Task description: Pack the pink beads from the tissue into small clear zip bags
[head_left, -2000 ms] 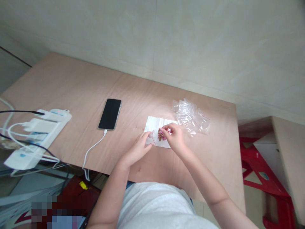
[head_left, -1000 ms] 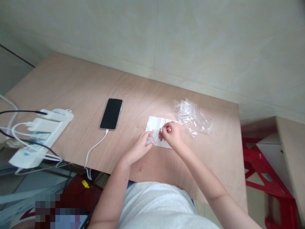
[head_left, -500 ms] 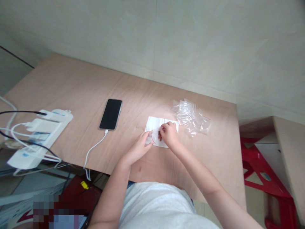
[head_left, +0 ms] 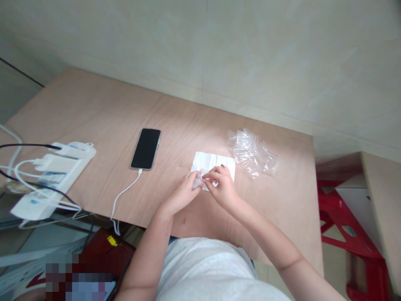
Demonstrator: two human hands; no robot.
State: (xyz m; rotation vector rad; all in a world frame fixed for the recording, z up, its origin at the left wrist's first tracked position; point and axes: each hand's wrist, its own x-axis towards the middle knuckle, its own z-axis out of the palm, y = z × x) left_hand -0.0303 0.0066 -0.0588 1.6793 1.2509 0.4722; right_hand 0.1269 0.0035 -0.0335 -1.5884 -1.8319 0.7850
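1. Near the front edge of the wooden desk, the left hand steadies a small bag, its thumb and fingers curved around the plastic.
2. At the bag's red-lined mouth, the right hand brings thumb and forefinger nearly together; I can't tell whether they pinch a piece.
3. Tiny pink-and-brown pieces sit on the white paper, partly under the right hand, so a brushing palm could scatter them.
4. Limp plastic could fold inward if the left hand slackens, and a piece might then miss the mouth.
5. Lightly creased, the paper looks thin; a dragging wrist might pull it along.
6. Beyond it, a crinkled, glossy heap of clear bags looks likely to slide if knocked.
7. Well to the left lies a flat, dark-screened phone, on a white cable.
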